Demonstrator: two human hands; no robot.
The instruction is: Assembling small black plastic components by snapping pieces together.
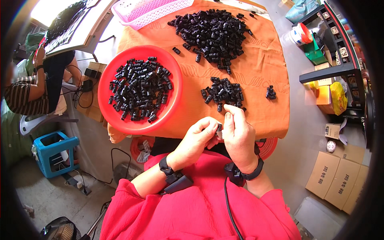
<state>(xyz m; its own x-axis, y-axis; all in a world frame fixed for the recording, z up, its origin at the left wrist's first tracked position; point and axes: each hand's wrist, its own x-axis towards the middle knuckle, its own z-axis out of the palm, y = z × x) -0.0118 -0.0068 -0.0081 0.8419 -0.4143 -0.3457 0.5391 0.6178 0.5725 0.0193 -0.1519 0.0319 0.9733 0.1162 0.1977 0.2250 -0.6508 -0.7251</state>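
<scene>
Pinching one small black clip (pixel 219 129), both hands (pixel 218 138) work over an orange-clothed table (pixel 260 72) (boxes (pixel 336 180) nearby).

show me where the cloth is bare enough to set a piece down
Bare orange cloth lies right of the big far pile, around the tiny cluster, and between the red bowl and the middle pile. Crowded: both piles, the bowl.

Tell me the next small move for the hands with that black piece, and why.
Probably press the black piece together, then drop it in the red bowl. Both the left hand and right hand pinch it at the table edge, and the bowl already holds similar pieces.
</scene>
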